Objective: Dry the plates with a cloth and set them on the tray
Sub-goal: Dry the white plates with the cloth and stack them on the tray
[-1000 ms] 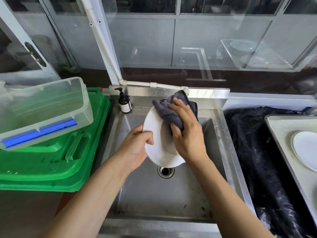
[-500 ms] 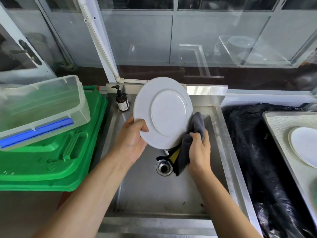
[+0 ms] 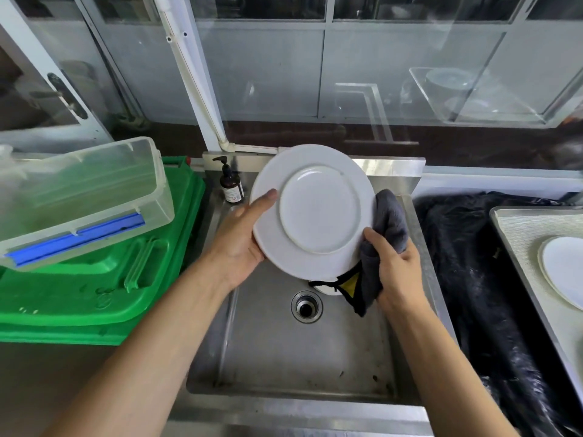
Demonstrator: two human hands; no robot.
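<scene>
A white plate [image 3: 318, 209] is held up over the steel sink [image 3: 303, 351], its underside facing me. My left hand [image 3: 243, 241] grips its left rim, thumb on the back. My right hand [image 3: 396, 269] holds a grey cloth [image 3: 389, 228] bunched against the plate's right rim, with the cloth's black-and-yellow edge hanging below. At the far right a grey tray [image 3: 517, 234] carries another white plate [image 3: 564, 269], cut off by the frame edge. A sliver of something white shows in the sink under the held plate.
A clear plastic box [image 3: 82, 197] with a blue clip rests on a green crate lid [image 3: 104, 291] to the left. A brown soap pump bottle [image 3: 231, 184] stands at the sink's back left corner. Black plastic sheeting [image 3: 467, 279] lies between sink and tray.
The plate has been turned from edge-on to underside facing me. My right hand moved the cloth from the plate's face down to its right rim.
</scene>
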